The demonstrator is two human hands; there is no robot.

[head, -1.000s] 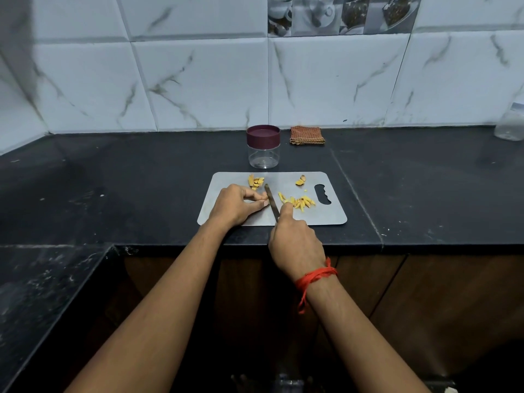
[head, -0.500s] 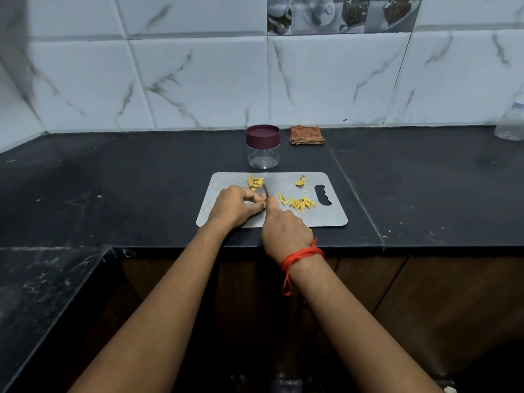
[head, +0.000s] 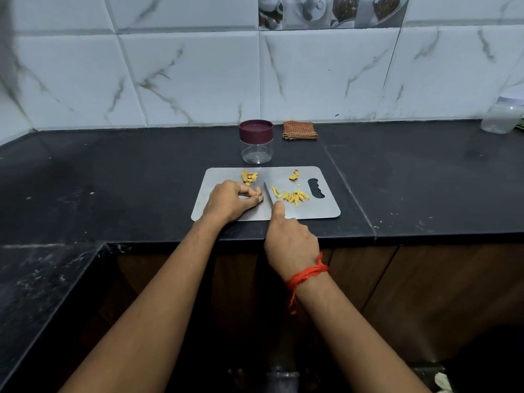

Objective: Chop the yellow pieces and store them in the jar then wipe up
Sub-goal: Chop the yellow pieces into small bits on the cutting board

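Note:
A grey cutting board (head: 326,211) lies on the black counter. My left hand (head: 229,202) rests on its left part, fingers curled and pinching a small yellow piece (head: 258,191) at the fingertips. My right hand (head: 289,242) grips a knife (head: 268,192), index finger along the spine, the blade just right of the left fingertips. Cut yellow strips (head: 293,195) lie right of the blade. Uncut yellow chunks (head: 249,177) sit at the board's far left edge, and one more yellow bit (head: 295,175) lies further right. A clear jar (head: 256,141) with a maroon lid stands behind the board.
A folded orange-brown cloth (head: 299,130) lies against the tiled wall, right of the jar. A clear plastic container (head: 502,116) stands at the far right. The counter edge (head: 397,238) runs just in front of the board, and a lower black surface (head: 34,293) lies at the left.
My right hand has drawn back toward me and slightly right, and the knife blade shows again beside the left fingertips. The left hand has stayed in place.

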